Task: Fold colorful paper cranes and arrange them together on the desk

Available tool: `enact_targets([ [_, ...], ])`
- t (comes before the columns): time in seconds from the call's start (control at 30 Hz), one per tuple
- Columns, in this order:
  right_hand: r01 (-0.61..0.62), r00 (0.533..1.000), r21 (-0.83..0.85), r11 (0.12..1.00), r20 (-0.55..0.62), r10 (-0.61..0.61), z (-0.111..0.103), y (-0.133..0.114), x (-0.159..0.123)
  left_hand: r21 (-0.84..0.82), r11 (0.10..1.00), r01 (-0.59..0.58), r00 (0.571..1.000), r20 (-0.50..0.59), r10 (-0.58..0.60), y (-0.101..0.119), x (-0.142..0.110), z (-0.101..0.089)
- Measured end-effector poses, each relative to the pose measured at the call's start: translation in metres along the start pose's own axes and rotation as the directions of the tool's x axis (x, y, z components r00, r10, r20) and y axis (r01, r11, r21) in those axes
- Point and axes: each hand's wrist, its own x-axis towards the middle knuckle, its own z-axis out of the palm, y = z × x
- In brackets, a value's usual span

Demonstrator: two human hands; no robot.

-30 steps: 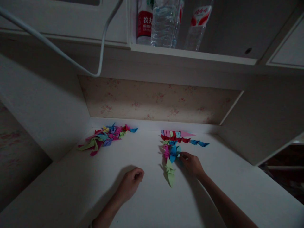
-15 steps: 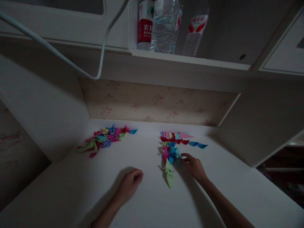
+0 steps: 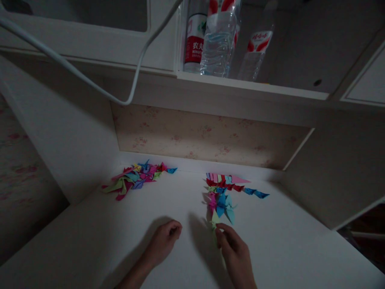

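Note:
My right hand (image 3: 235, 253) is at the light green paper crane (image 3: 214, 218), thumb and fingers pinched at its near part and hiding some of it. Just beyond that crane, a magenta paper crane (image 3: 212, 202), a blue one (image 3: 221, 205) and a pale blue one (image 3: 230, 208) lie side by side. My left hand (image 3: 164, 241) rests on the white tabletop, curled into a loose fist with nothing visible in it. Farther back run a row of red and blue folded papers (image 3: 237, 187) and a striped row with a pink tip (image 3: 227, 178).
A heap of multicoloured folded paper (image 3: 135, 180) lies at the back left of the white table (image 3: 177, 200). Overhead, a shelf (image 3: 252, 85) holds plastic bottles (image 3: 216, 52). A white cable (image 3: 99, 89) hangs down in front of the cabinet.
My right hand has left the pale blue crane, which now lies spread beside the blue one, and has come nearer to the light green crane. My left hand stays put. The view has shifted slightly.

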Motion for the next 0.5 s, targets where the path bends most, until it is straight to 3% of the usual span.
enact_targets([
  [0.13, -0.072, 0.963, 0.184, 0.98, 0.268, 0.021, 0.062, -0.007, -0.015, 0.042, 0.997, -0.059, 0.998, -0.004, 0.059, 0.006, 0.0, -0.002],
  [0.23, -0.074, 0.951, 0.228, 0.971, 0.308, 0.0, 0.09, -0.009, -0.019, 0.064, 0.991, -0.118, 0.993, 0.01, 0.117, 0.007, -0.001, -0.004],
  [0.4, 0.032, 0.938, 0.166, 0.986, 0.335, -0.087, 0.091, -0.005, -0.02, 0.008, 0.997, -0.083, 0.996, 0.023, 0.083, 0.001, -0.001, 0.001],
  [0.5, 0.069, 0.934, 0.13, 0.989, 0.34, -0.11, 0.089, 0.0, -0.02, 0.032, 0.999, -0.011, 0.998, -0.056, 0.012, 0.003, 0.009, -0.008],
])
